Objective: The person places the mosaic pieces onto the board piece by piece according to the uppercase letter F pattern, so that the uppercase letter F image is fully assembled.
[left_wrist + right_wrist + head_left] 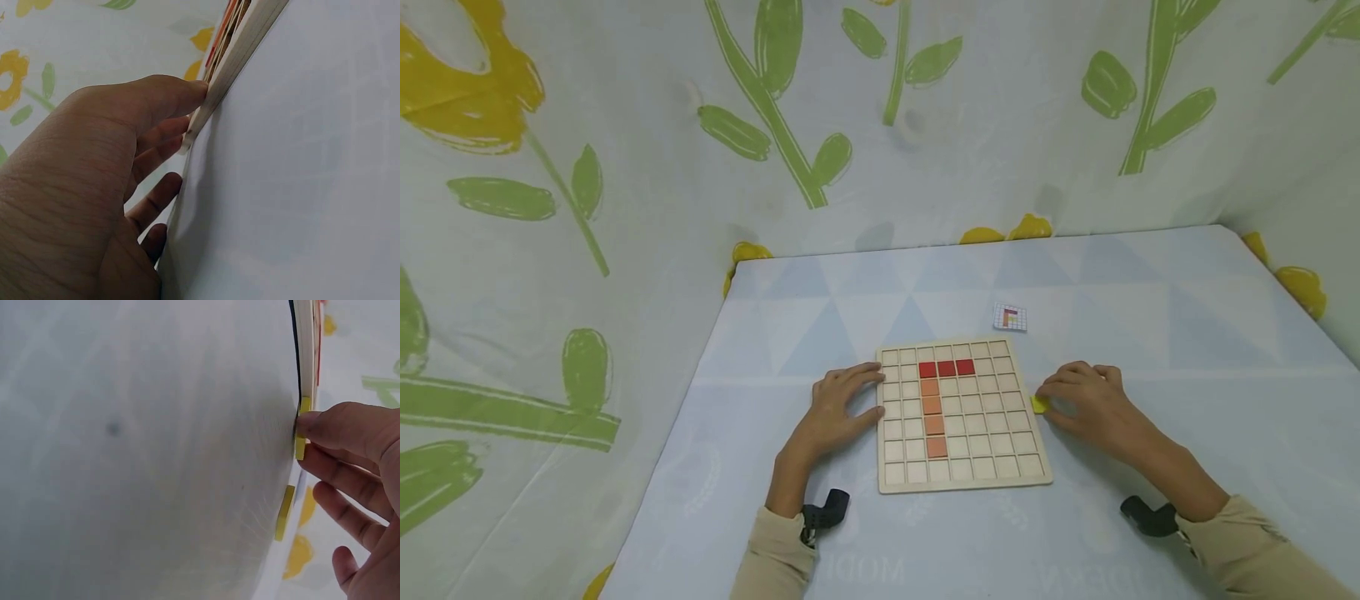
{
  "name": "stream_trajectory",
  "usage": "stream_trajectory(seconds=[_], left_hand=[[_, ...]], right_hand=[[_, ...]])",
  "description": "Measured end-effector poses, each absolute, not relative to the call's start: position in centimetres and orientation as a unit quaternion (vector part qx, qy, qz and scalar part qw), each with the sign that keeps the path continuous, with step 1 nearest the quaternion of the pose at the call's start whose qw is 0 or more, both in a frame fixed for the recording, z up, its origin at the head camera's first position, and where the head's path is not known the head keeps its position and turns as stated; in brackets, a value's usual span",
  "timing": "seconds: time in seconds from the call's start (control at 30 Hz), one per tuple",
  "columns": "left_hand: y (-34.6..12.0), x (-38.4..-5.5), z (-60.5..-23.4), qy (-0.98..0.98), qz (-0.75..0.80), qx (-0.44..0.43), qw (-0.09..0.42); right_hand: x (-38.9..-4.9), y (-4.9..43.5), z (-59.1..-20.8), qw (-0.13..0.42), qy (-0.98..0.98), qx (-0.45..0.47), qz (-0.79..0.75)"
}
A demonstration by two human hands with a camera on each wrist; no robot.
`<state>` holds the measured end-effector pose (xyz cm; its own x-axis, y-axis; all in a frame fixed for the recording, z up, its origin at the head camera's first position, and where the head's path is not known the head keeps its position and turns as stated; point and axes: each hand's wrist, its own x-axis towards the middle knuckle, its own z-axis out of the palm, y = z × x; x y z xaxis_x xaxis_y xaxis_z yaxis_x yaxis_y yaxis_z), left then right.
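Note:
A square wooden grid board (966, 485) lies on the table. Three red tiles (946, 367) make a row near its top, and several orange tiles (932, 406) run down in a column below the leftmost red one. My left hand (838, 408) touches the board's left edge with thumb and fingertips, the fingers spread and loosely bent. Beside the right edge, my right hand (1093, 408) pinches a yellow tile (300, 449) between thumb and finger. A second yellow tile (284, 514) lies on the table past it in the right wrist view; the head view hides it behind the hand.
Behind the board lies a small printed card (1010, 317) with a coloured grid pattern. The pale table (1150, 317) has a blue triangle print. A white cloth (985, 150) with green leaves and yellow flowers hangs around its back and sides.

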<state>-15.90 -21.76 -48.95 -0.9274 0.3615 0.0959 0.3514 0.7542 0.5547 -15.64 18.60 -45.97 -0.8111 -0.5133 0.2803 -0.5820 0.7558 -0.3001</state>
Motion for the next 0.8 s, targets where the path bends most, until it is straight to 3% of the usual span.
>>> stream_trajectory(seconds=[0.3,0.8], left_hand=[[-21.8,-15.9,-48.9,0.936,0.297,0.19,0.009],[-21.7,-16.0,-49.1,0.94,0.287,0.187,0.008]], right_hand=[[-15.5,18.5,-45.4,0.129,-0.921,0.31,0.199],[-16.1,16.5,-44.8,0.128,-0.897,0.344,0.246]])
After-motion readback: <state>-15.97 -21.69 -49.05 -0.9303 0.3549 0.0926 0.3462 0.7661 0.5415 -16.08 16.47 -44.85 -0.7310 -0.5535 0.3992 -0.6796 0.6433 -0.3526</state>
